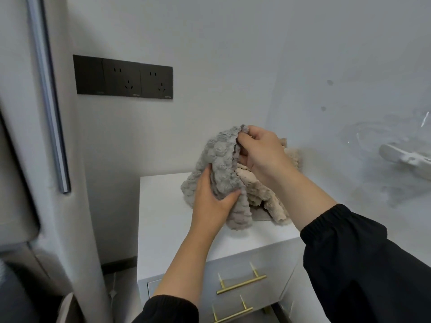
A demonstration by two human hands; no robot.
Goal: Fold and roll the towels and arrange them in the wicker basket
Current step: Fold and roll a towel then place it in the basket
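- My right hand (261, 155) pinches the top edge of the grey bubble-textured towel (221, 157), likely to free it from the beige fluffy towel (263, 197).
- My left hand (214, 201) grips it lower down, steadying it.

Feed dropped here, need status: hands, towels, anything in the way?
Left hand grips grey towel low, right hand pinches its top edge. Towel bunched, not folded, above beige towel on white cabinet. No basket in view.

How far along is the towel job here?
Done: nothing; no towel is folded or rolled, no basket in view. In hand: left hand and right hand grip the crumpled grey towel over the white cabinet. Remaining: that towel, plus the beige towel heaped beneath.
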